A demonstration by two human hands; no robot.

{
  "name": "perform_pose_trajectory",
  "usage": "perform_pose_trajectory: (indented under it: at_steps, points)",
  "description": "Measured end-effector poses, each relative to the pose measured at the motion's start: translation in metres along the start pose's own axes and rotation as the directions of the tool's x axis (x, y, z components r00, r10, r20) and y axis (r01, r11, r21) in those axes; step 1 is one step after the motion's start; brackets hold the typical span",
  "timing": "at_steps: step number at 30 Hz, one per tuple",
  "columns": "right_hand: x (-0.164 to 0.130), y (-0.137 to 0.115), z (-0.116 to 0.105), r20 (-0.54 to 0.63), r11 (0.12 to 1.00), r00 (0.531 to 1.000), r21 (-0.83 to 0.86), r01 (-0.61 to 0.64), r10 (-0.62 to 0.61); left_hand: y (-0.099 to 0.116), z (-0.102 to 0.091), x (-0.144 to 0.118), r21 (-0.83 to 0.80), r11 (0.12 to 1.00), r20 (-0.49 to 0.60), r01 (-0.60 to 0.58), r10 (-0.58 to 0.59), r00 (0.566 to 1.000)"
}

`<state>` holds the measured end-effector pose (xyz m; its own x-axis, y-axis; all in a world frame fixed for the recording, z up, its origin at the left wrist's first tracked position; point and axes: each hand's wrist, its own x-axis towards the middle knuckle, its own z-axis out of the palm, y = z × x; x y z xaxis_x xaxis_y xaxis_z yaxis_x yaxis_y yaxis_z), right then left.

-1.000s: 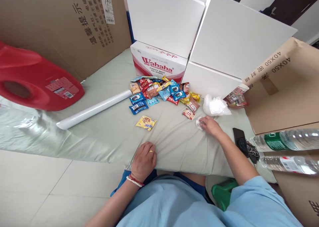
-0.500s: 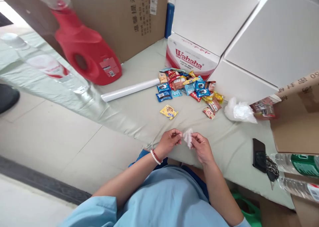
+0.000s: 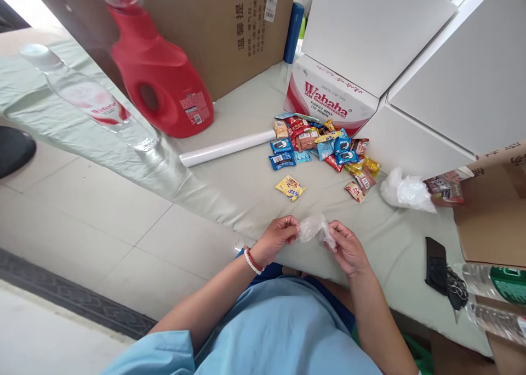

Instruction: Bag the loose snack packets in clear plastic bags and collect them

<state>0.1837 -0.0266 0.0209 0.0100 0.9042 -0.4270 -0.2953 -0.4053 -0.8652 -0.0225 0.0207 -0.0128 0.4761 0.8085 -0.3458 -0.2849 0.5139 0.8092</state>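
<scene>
Cloth-covered, the desk (image 3: pixel 238 183) has white boxes (image 3: pixel 378 29) along its far right side. At the near edge, the left hand (image 3: pixel 276 238) pinches the left end of some crumpled plastic (image 3: pixel 311 228) (probably 1 thin bag), and the right hand (image 3: pixel 350 250) grips its right end. Farther off lie a yellow packet (image 3: pixel 290 187) and the snack pile (image 3: pixel 306 140). Spreading the plastic seems the step in hand; the next move calls for firm pinches and gently eased folds.
</scene>
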Motion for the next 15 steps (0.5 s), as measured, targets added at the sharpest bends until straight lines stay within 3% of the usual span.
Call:
perform_pose_trajectory:
  at_steps: [5,8,11,15]
  points:
    - [-0.01,-0.013,-0.021,0.007,0.989,0.999,-0.141,0.033,-0.033,0.012,-0.017,-0.007,-0.164,0.986,0.054,0.013,-0.004,0.999]
    - [-0.014,-0.012,-0.023,0.058,0.983,0.997,-0.177,-0.04,0.051,0.014,-0.015,-0.007,-0.276,0.959,0.111,0.068,-0.038,0.993]
    - [-0.014,-0.009,-0.021,0.029,0.984,0.996,-0.161,-0.079,0.085,0.011,-0.013,-0.001,-0.281,0.96,0.01,0.001,0.002,1.0]
    - [-0.007,-0.007,-0.02,-0.094,0.995,0.996,-0.098,-0.001,-0.008,0.012,-0.017,0.003,-0.228,0.973,-0.039,-0.037,0.029,0.999]
